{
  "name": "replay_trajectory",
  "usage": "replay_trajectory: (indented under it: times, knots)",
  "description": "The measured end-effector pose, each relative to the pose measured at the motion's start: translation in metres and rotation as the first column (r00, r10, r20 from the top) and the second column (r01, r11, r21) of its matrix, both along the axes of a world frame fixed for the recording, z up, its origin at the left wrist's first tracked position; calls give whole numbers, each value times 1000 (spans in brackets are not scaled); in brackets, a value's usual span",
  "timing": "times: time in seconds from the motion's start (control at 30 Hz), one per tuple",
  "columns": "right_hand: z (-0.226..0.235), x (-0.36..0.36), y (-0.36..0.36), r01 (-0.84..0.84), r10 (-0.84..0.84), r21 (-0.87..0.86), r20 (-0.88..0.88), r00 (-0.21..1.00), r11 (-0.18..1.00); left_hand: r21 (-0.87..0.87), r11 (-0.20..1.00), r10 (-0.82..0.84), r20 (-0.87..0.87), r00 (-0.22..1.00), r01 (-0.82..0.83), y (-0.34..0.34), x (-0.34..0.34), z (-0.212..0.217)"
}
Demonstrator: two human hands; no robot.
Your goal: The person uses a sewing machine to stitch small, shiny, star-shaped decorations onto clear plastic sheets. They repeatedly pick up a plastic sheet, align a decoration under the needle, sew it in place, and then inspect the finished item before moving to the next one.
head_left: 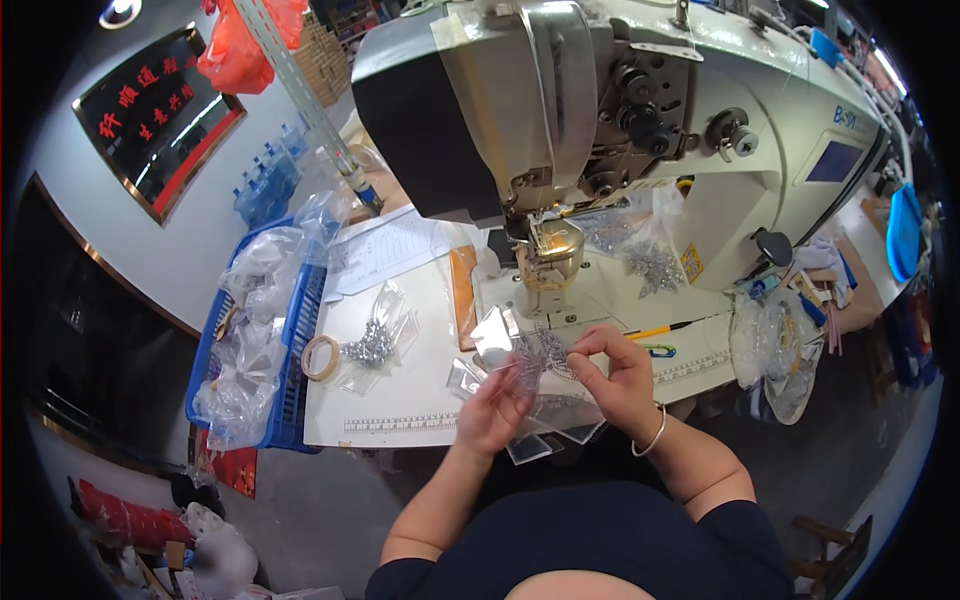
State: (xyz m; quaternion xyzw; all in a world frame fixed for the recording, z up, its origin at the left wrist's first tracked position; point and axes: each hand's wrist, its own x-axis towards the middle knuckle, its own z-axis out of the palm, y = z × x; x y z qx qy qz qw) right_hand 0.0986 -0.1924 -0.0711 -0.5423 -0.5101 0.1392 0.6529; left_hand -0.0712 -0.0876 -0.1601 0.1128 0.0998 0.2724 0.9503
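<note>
In front of the sewing machine (pixel 548 255), my left hand (pixel 495 412) is closed round the near left side of a clear plastic bag (pixel 540 352). Small grey, shiny pieces show through the film; their exact kind is too small to tell. My right hand (pixel 618 378), a bangle on its wrist, is at the bag's right side with thumb and forefinger pinched together. What sits between those fingertips is too small to make out. Several clear flat sheets or sleeves (pixel 535 447) lie under and beside my hands at the table's front edge.
On the left stand a blue basket (pixel 290 375) of plastic bags, a tape roll (pixel 320 358) and a bag of silvery pieces (pixel 370 343). Another such bag (pixel 652 268) lies right of the needle area. A yellow pen (pixel 660 330) and a ruler strip (pixel 400 424) are on the table.
</note>
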Motion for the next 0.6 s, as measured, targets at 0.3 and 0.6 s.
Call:
replay_trajectory:
  times: [0.3,0.6]
  knots:
    - [16,-28,8,-175,191,81,-514,836,981,671,727,1,213,977,-147,-59,30,29]
    - [-8,-36,14,21,0,78,-260,966,997,492,766,482,-14,876,-413,-46,45,83]
